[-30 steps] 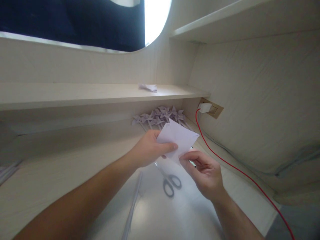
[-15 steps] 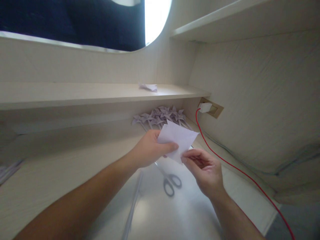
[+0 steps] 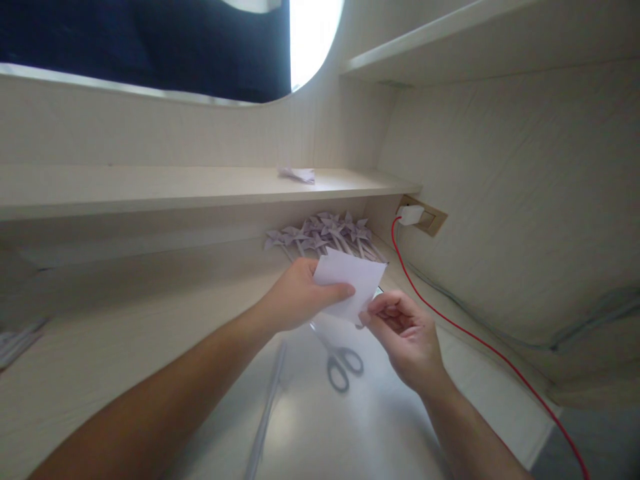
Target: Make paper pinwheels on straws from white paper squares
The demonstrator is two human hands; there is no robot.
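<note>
My left hand (image 3: 305, 293) grips a white sheet of paper (image 3: 353, 273), its thumb pressed flat across the front. At the paper's lower right corner, my right hand (image 3: 405, 337) pinches the edge between thumb and fingertips. Below the paper lies a pair of scissors (image 3: 344, 363) with grey handles, its blades partly behind my left hand. Thin white paper sticks (image 3: 265, 413) rest on the desk by my left forearm. Several paper pinwheels (image 3: 325, 230) on sticks lie in the back corner behind the paper.
Folded paper (image 3: 299, 175) sits on the low shelf (image 3: 175, 190). A red cable (image 3: 460, 327) runs from a white plug (image 3: 411, 214) down the right side. More paper strips (image 3: 20, 340) lie at the far left. An upper shelf (image 3: 450, 47) juts out at right.
The paper has tilted and dropped slightly, its right corner shifting left and its top now flatter. My right hand has moved a little left and up with the corner.
</note>
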